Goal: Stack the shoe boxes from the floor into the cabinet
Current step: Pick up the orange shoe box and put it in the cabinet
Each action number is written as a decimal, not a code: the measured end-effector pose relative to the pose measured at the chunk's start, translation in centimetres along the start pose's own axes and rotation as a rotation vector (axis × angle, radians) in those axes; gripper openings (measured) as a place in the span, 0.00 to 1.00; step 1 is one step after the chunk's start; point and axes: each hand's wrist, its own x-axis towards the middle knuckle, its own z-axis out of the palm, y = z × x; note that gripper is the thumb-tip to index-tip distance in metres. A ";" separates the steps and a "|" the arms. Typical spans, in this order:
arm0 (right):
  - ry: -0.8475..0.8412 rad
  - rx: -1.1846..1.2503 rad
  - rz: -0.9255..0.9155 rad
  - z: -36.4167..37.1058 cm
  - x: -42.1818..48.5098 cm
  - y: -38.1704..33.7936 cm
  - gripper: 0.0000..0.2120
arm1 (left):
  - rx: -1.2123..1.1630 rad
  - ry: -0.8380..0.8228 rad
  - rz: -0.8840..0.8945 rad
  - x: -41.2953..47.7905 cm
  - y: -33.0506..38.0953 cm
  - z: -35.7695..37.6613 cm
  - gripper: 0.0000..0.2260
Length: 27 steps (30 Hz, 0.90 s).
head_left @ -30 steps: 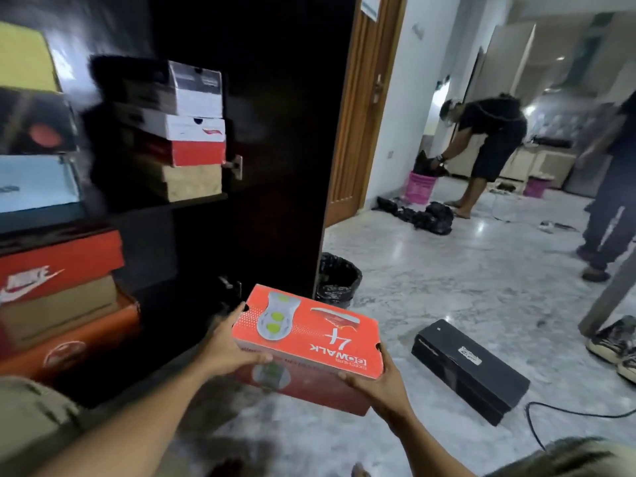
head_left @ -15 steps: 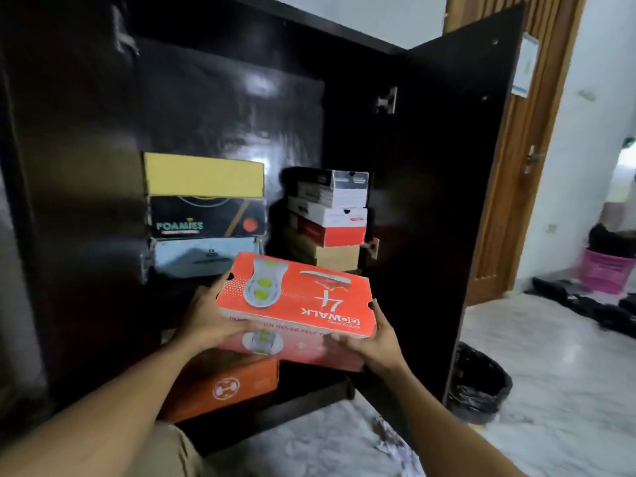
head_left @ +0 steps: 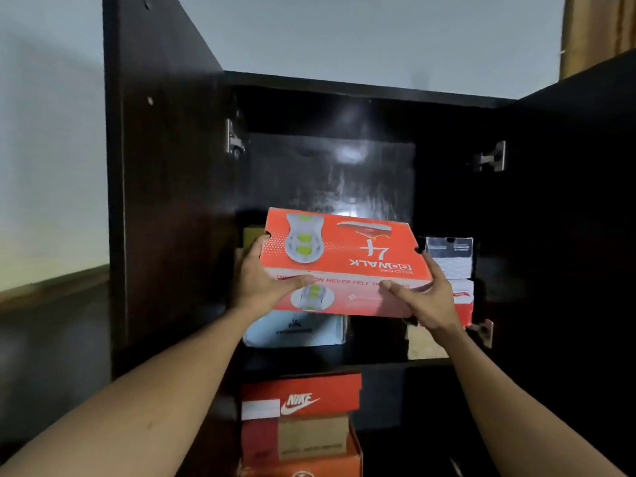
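I hold an orange shoe box (head_left: 344, 251) up in front of the dark open cabinet (head_left: 172, 201), at the height of its upper shelf. My left hand (head_left: 265, 284) grips the box's left end, thumb on the front face. My right hand (head_left: 423, 297) grips the right end from below and the side. Behind the box stand two stacks on the upper shelf: a pale blue box (head_left: 294, 330) at the left, and a grey and white box (head_left: 449, 256) topping the right stack. The held box hides most of both stacks.
On the lower shelf sits a red Nike box (head_left: 303, 395) on a brown box (head_left: 309, 438) and an orange one (head_left: 303, 469). Both cabinet doors stand open, the right door (head_left: 578, 235) close to my right arm. A pale wall (head_left: 51, 149) lies left.
I have turned from the floor to face the cabinet and raised the orange box from waist height up to the upper shelf. Both hands keep the same grip.
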 end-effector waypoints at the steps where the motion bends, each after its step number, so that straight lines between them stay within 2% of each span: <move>1: 0.013 0.004 -0.008 0.6 1.4 -0.1 0.42 | 0.014 0.014 0.003 1.3 0.3 0.0 0.47; 3: 0.037 0.004 -0.046 1.8 4.2 0.2 0.35 | 0.054 0.038 -0.011 3.7 0.8 -0.1 0.47; 4: 0.076 0.000 -0.056 2.4 5.6 0.2 0.34 | 0.067 0.048 -0.021 4.9 1.1 -0.1 0.47; 7: 0.141 0.008 -0.082 4.9 10.1 0.0 0.52 | 0.084 0.091 -0.035 8.7 1.6 0.1 0.47; 9: 0.162 0.071 -0.065 6.8 13.0 0.4 0.53 | 0.092 0.119 -0.039 10.8 1.6 0.4 0.49; 14: 0.231 0.085 -0.022 10.4 17.7 1.9 0.41 | 0.095 0.225 -0.056 13.8 0.6 1.9 0.47; 18: 0.240 0.020 -0.036 11.5 19.3 3.7 0.34 | 0.112 0.232 -0.090 15.8 -2.0 3.6 0.44; 20: 0.233 -0.034 -0.089 11.7 19.8 4.3 0.34 | 0.147 0.273 -0.056 16.1 -3.0 4.3 0.40; 24: 0.180 -0.086 -0.173 12.8 20.6 5.0 0.33 | 0.345 0.397 0.146 16.5 -4.8 5.2 0.26; 27: 0.094 -0.128 -0.213 13.7 21.3 6.0 0.37 | 0.541 0.361 0.163 17.5 -6.6 5.8 0.21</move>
